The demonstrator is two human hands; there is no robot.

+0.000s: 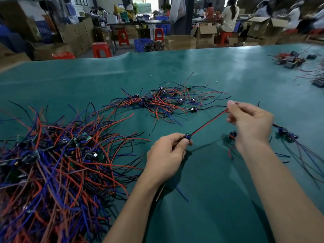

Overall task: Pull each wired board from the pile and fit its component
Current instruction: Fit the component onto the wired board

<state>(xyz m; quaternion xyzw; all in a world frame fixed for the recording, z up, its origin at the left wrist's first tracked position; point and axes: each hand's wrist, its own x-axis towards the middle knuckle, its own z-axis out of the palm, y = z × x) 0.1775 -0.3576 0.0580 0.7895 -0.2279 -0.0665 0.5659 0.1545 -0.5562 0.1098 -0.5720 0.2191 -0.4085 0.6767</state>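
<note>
My left hand [169, 153] pinches a small wired board [187, 136] between thumb and fingers, just above the green table mat [201, 71]. Its red and black wire pair [208, 122] runs taut up to my right hand [249, 121], which pinches the wire's far end. A big pile of boards with red, blue and black wires [52, 163] lies at the left. A smaller tangle of wired boards [166, 100] sits in the middle beyond my hands. A few wired boards [285, 133] lie to the right of my right hand, and one [232, 134] is partly hidden behind my wrist.
More dark parts and wires [294, 58] lie at the table's far right. Beyond the table edge stand red stools [101, 49], a blue crate [142, 44] and cardboard boxes [205, 33]. People sit working at tables in the back.
</note>
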